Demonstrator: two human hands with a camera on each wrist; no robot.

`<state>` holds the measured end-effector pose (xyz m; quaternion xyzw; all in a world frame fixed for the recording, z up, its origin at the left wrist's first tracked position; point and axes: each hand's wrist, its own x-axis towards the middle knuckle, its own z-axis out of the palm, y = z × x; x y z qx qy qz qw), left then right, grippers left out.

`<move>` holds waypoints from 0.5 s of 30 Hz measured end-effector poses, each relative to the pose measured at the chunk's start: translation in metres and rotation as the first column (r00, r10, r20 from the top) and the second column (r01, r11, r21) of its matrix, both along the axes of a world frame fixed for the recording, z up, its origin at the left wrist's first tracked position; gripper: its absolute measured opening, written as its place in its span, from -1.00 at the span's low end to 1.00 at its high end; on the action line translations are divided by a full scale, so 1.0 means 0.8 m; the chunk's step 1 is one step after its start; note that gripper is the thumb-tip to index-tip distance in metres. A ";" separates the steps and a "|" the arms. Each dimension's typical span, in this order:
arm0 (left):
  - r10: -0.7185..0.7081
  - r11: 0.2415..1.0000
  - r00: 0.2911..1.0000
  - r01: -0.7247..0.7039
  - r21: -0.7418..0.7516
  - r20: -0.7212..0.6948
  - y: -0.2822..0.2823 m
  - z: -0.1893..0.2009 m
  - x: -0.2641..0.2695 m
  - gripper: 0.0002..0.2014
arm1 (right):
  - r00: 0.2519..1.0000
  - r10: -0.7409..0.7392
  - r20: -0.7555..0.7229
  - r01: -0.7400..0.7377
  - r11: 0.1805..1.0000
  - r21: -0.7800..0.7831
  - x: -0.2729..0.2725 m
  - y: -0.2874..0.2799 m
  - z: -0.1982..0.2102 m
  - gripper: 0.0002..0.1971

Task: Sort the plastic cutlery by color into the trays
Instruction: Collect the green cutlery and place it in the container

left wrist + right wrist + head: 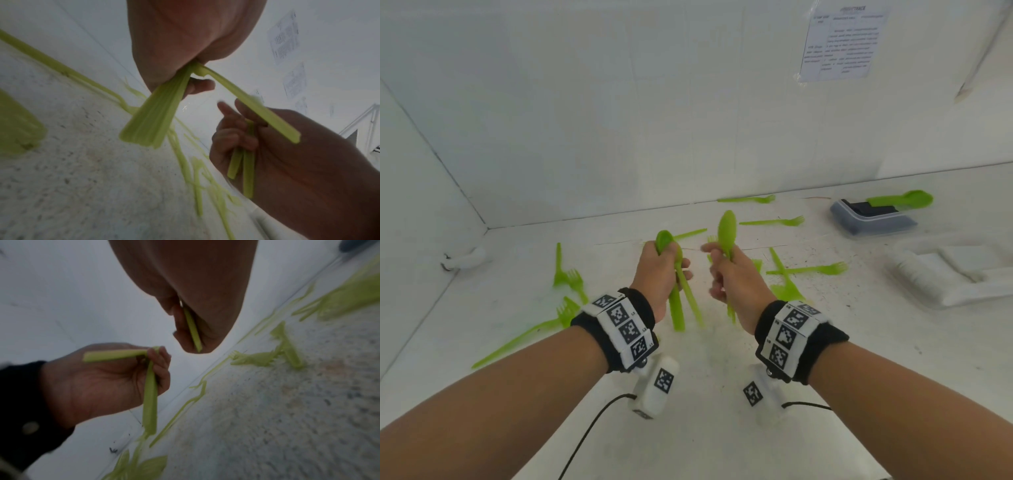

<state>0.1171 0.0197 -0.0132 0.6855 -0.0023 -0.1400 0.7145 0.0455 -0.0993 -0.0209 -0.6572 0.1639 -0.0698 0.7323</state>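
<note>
While forks [789,221] lie scattered beyond, both hands [659,270] [734,274] grip green spoons [726,228], slightly apart.

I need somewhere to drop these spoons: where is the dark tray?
In the head view, the dark tray sits far right near the wall, a green spoon across it, behind the white tray.

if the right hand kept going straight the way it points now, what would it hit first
Probably the loose green fork on the table just beyond the right hand, whose grip holds green spoons pointing up and away. After that, the white back wall. Depth is unclear from the head view.
</note>
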 end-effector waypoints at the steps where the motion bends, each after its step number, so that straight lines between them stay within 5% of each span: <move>1: 0.023 1.000 0.999 -0.023 0.017 0.027 0.001 -0.001 0.002 -0.82 | 0.999 -0.046 -0.028 0.047 0.998 0.037 0.000 -0.002 0.002 -0.78; 5: 0.056 0.992 0.987 -0.072 0.104 0.147 0.003 -0.005 0.007 -0.81 | 0.998 0.040 -0.040 -0.038 0.998 0.059 -0.004 0.002 0.006 -0.72; 8: 0.056 0.992 0.981 -0.076 0.102 0.185 -0.002 -0.004 0.004 -0.81 | 0.990 0.143 0.015 -0.138 0.976 -0.170 -0.006 0.020 0.008 -0.71; 11: 0.073 0.996 0.992 -0.077 0.038 0.099 -0.005 -0.002 0.004 -0.81 | 0.991 0.122 0.056 -0.099 0.945 -0.310 -0.002 0.038 0.000 -0.60; 15: 0.025 0.995 1.000 -0.026 -0.092 -0.011 0.003 0.001 -0.001 -0.75 | 0.995 0.072 0.064 -0.049 0.951 -0.307 0.006 0.055 -0.007 -0.57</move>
